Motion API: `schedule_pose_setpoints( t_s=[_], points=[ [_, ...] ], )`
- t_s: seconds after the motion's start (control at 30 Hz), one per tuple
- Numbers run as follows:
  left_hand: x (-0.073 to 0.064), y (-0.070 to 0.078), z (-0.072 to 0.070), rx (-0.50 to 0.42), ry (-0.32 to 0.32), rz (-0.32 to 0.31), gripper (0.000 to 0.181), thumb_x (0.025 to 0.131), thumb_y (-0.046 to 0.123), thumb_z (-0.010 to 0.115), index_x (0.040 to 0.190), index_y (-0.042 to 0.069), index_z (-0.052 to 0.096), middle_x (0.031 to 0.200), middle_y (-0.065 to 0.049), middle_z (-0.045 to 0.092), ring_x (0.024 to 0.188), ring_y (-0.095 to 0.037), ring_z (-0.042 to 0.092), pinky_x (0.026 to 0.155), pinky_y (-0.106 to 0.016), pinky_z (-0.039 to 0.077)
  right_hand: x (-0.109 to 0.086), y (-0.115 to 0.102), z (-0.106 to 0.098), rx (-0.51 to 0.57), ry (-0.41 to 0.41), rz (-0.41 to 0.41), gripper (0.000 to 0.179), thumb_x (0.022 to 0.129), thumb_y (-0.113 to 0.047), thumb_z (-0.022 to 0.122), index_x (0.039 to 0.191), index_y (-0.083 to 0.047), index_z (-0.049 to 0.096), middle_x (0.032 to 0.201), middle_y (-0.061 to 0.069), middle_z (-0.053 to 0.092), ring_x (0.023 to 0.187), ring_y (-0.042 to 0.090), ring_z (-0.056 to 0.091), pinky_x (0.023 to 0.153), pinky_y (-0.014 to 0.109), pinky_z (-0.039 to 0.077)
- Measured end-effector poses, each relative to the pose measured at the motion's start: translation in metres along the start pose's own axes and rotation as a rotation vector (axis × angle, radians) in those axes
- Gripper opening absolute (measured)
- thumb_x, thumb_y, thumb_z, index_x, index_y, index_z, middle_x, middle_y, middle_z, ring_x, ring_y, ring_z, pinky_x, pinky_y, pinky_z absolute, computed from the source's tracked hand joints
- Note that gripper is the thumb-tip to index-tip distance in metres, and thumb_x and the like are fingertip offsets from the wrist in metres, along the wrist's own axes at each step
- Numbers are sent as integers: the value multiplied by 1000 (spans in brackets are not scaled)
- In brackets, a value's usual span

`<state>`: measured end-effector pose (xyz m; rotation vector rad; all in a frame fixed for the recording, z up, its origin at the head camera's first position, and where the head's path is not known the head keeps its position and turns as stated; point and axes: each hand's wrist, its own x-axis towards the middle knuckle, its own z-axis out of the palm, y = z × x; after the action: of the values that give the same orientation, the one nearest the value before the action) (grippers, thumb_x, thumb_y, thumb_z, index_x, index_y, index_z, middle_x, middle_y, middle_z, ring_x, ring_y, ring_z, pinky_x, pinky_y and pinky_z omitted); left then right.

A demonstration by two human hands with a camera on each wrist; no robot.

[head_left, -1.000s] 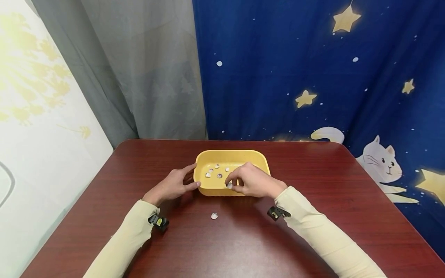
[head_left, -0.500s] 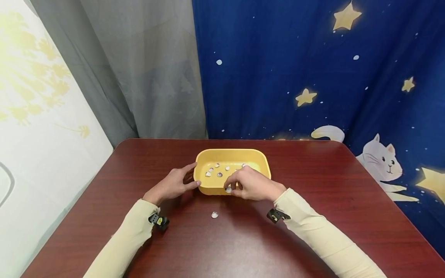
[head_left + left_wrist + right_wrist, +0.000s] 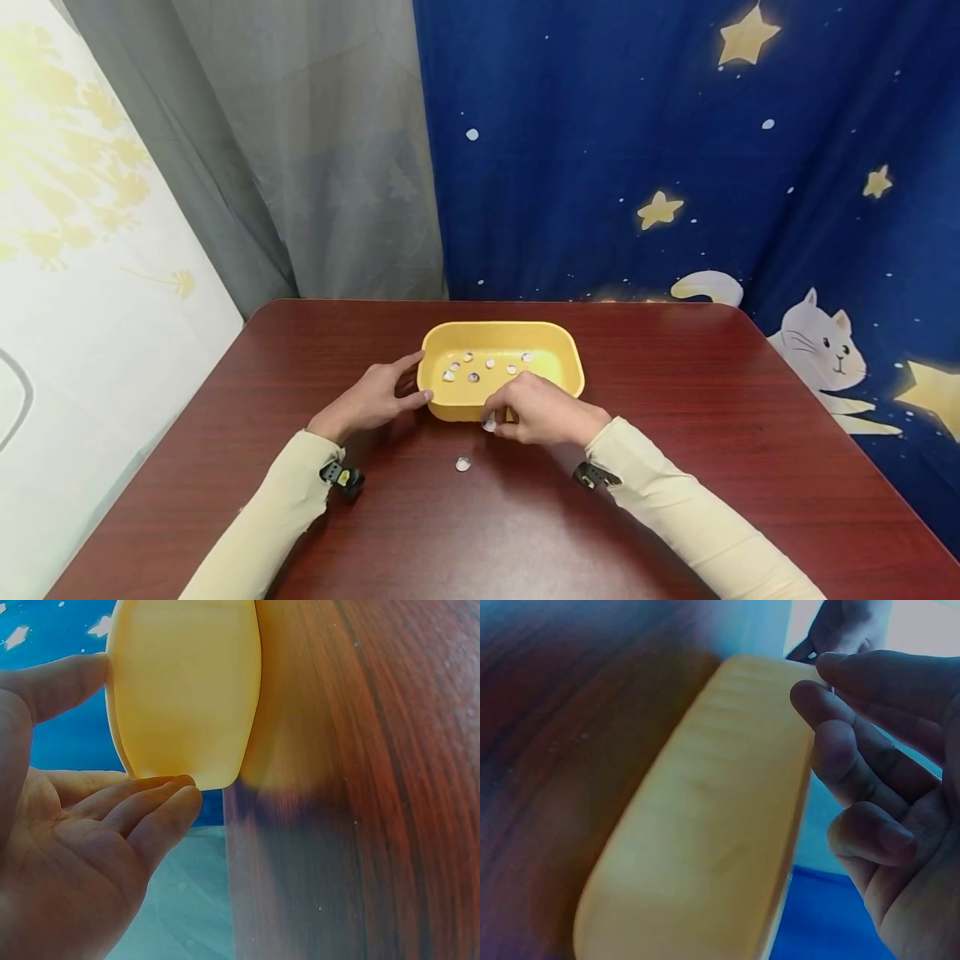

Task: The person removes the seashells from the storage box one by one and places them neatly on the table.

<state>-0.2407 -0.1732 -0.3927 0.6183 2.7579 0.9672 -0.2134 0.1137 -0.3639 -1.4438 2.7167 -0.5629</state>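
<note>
A yellow plastic basin (image 3: 452,411) stands on the table, with several small whitish shells (image 3: 473,377) lying inside on its floor. My left hand (image 3: 372,398) is at the basin's left end, thumb and fingers spread and touching its rim and wall. Just outside the near wall, my right hand (image 3: 542,412) pinches a small whitish shell (image 3: 490,425) between thumb and fingertips. In the right wrist view, the fingers hide nearly all of that shell. Another shell (image 3: 462,464) lies on the table in front of the basin.
The dark red wooden table (image 3: 315,533) extends around the basin. Behind it hang a grey curtain (image 3: 337,167) and a blue curtain (image 3: 570,167) printed with stars and a white cat. Both forearms wear wrist cameras.
My right hand has moved from over the basin, across the near rim and down toward me, with the shell still pinched. More shells inside now show. My left hand has stayed put.
</note>
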Motion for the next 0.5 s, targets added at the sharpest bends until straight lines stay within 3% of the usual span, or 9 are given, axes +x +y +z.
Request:
schedule_pose_setpoints(
  t_s=[0.5],
  points=[
    [-1, 1, -1, 11, 0, 2, 80, 95, 39, 67, 158, 6, 31, 156, -15, 46, 142, -29, 50, 116, -50, 43, 2, -7, 24, -77, -117, -6, 10, 85, -15, 77, 93, -21, 79, 73, -14, 66, 66, -1, 51, 61, 13, 44]
  ],
)
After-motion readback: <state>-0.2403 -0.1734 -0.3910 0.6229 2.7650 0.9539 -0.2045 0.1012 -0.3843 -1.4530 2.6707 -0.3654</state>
